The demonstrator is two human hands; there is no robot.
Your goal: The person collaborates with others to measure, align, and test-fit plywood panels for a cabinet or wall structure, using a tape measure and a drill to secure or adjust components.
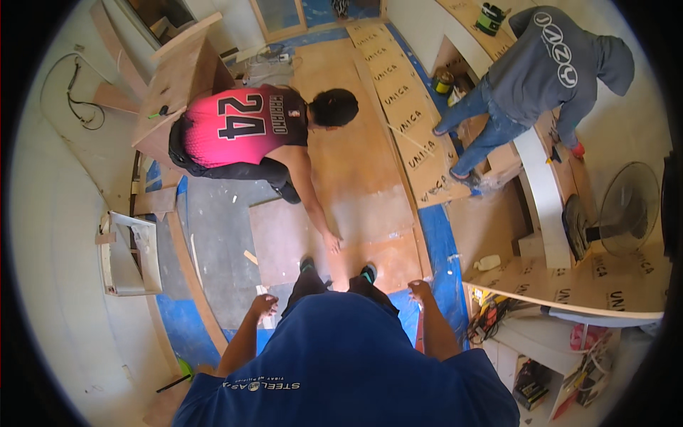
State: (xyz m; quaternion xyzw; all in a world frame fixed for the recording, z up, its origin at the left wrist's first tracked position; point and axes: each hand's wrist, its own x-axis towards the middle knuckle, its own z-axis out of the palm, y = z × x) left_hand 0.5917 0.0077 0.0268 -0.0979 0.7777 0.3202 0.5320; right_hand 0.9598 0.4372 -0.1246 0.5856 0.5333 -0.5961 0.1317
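Both my arms hang at my sides, and each hand is held away from my blue shirt. My left hand [265, 306] has loosely bent fingers, and I see nothing in it. It is nearest the grey floor covering and a blue sheet beside my left leg. My right hand [420, 292] is also half curled, with no object visible in it, just beyond the near right corner of a brown plywood sheet [370, 156]. My feet are at the near end of the boards. A co-worker in a pink and black jersey [242, 124] bends over with one hand [332, 242] reaching down to the board.
A second co-worker in a grey hoodie [555, 64] leans over a counter on the right. A fan [629, 208] stands there above a covered worktop [569, 283]. Tangled cables [484, 320] lie below it. A wooden cabinet [181, 78] and a small white box frame [131, 252] are left.
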